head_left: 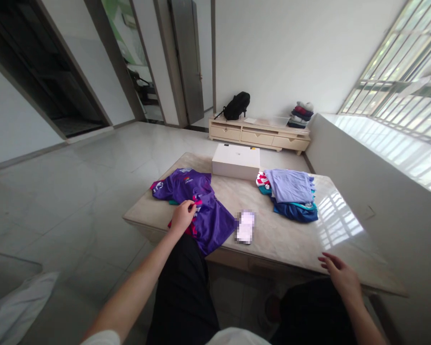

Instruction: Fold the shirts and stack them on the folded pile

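A purple jersey [213, 215] with pink trim lies spread over the left part of the low table, one end hanging past the front edge by my knee. My left hand [183, 214] is closed in a pinch on its pink-trimmed edge. Bits of red and teal cloth show from under the jersey. To the right, my right hand [339, 270] hovers near the table's front edge above my knee, fingers apart and holding nothing. A pile of folded clothes [290, 187], lavender on top with blue and teal below, sits at the table's right side.
A phone-like item [245, 227], blurred out, lies near the middle of the table [266, 247]. Behind it stands a white box [236, 160]. Against the wall, a low cabinet [256, 136] bears a black backpack [237, 106] and stacked clothes [300, 115].
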A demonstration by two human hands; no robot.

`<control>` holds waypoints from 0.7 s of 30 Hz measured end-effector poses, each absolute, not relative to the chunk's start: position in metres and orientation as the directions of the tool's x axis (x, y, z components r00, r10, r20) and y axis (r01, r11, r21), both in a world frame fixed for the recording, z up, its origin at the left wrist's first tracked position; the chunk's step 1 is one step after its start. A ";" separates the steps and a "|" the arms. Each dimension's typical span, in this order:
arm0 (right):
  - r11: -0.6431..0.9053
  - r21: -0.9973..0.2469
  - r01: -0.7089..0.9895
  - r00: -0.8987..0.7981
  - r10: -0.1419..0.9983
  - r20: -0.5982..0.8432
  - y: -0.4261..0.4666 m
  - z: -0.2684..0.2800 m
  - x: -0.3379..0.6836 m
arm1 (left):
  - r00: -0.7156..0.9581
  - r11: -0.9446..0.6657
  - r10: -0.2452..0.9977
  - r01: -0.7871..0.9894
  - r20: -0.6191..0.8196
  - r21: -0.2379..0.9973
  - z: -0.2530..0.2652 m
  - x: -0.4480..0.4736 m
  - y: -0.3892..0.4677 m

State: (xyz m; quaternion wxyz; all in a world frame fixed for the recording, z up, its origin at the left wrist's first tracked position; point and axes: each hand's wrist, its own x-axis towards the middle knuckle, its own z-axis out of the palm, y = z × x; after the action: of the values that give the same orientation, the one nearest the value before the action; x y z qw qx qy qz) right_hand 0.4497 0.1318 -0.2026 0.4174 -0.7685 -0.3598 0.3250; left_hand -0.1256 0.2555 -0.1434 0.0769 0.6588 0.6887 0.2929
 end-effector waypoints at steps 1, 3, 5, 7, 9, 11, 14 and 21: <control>-0.341 -0.923 0.178 0.499 0.840 -0.215 0.130 -0.193 0.418 | -0.081 -0.096 0.949 0.849 0.306 0.520 -0.136 -0.109 0.243; -0.326 -0.944 -0.058 0.295 0.897 -0.328 0.123 -0.170 0.343 | 0.025 -0.245 0.927 0.795 0.374 0.555 -0.124 -0.066 0.209; -0.348 -0.906 -0.240 0.052 0.928 -0.370 0.113 -0.148 0.269 | 0.180 -0.465 0.861 0.658 0.476 0.592 -0.115 -0.018 0.167; -0.376 -0.848 -0.373 -0.093 0.925 -0.369 0.103 -0.130 0.212 | 0.346 -0.604 0.795 0.531 0.498 0.594 -0.108 0.024 0.123; -0.364 -0.801 -0.476 -0.120 0.929 -0.350 0.093 -0.119 0.182 | 0.411 -0.603 0.796 0.473 0.445 0.642 -0.102 0.047 0.089; -0.375 -0.771 -0.514 -0.124 0.922 -0.366 0.084 -0.115 0.176 | 0.406 -0.528 0.837 0.427 0.366 0.734 -0.097 0.051 0.070; -0.392 -0.794 -0.465 -0.123 0.917 -0.380 0.073 -0.116 0.188 | 0.334 -0.447 0.882 0.363 0.334 0.818 -0.097 0.032 0.066; -0.026 -0.993 -0.115 0.029 0.999 -0.029 0.058 -0.104 0.209 | 0.244 -0.059 0.970 0.227 0.002 0.972 -0.109 0.013 0.089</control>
State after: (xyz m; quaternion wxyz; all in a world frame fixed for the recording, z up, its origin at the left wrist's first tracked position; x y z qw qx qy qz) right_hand 0.2088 0.0582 -0.1038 0.5286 -0.4848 -0.4558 0.5271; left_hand 0.0133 0.0886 -0.1091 0.4872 0.6201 0.4826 0.3810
